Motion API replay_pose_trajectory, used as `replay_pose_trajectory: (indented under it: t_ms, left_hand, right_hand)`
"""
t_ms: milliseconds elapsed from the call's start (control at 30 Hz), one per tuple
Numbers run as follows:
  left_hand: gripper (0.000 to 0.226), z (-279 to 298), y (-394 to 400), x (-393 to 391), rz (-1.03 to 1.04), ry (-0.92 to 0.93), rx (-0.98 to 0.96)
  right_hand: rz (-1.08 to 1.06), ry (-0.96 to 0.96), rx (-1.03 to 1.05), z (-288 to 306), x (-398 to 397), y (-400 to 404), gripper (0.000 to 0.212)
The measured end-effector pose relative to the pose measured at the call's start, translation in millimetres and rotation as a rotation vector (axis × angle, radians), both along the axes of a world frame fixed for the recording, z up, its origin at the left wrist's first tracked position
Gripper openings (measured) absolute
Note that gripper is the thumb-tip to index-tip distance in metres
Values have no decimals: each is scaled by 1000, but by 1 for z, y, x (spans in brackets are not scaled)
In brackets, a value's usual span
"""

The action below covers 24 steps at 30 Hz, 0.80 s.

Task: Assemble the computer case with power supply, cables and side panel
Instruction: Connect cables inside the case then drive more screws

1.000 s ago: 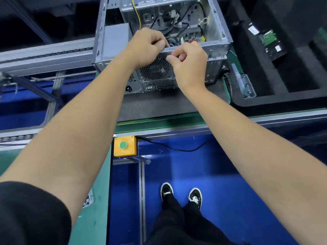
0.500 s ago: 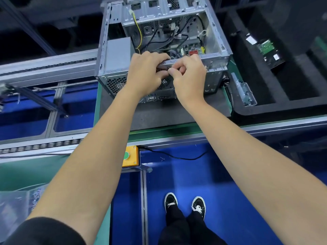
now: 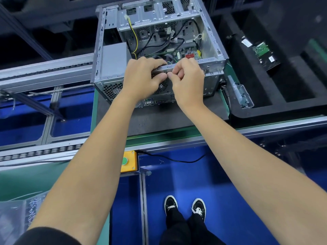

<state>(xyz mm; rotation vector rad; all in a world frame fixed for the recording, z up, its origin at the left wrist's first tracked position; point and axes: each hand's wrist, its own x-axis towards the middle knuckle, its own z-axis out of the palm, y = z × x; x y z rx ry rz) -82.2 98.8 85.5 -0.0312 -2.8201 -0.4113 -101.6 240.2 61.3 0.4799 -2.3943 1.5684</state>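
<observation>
An open silver computer case (image 3: 215,50) lies on a dark mat, its open side facing up. A grey power supply (image 3: 114,58) sits in its left part, and black and yellow cables (image 3: 155,41) run over the board inside. My left hand (image 3: 143,79) grips the near top rail of the case, fingers curled over it. My right hand (image 3: 187,80) is beside it at the same rail, thumb and forefinger pinched together on something too small to make out. The rear fan grille is mostly hidden behind both hands.
A black foam tray (image 3: 265,110) at the right holds a green circuit board part (image 3: 261,50). A clear plastic box (image 3: 243,96) with small parts lies beside the case. A yellow button box (image 3: 129,161) hangs on the bench edge. A roller conveyor (image 3: 44,71) runs left.
The view has tilted, so the case sits lower in the frame. My left hand has slid down over the rail, and my right hand has stayed pinched at the rail.
</observation>
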Motion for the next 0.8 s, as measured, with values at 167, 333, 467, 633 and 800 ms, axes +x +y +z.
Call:
replay_pose_trajectory:
  t_ms: [167,333,467,633,800]
  left_hand:
    - [39,2,-2,1,-6,-26,3]
    - [40,3,0,2,-7,-45,0]
    - [44,4,0,2,3,-60,2]
    - [49,4,4,1,18,-52,28]
    - [47,3,4,0,26,-34,34]
  right_hand:
    - [-274,224,-222,7,-12,31,18]
    - [-620,-88,-297,9,-77,86,29]
    - [-542,-303,2,-27,-109,115,26]
    - [-423,-444,265,-55,-125,121,17]
    - [-299,-485,334,-54,-135,107,27]
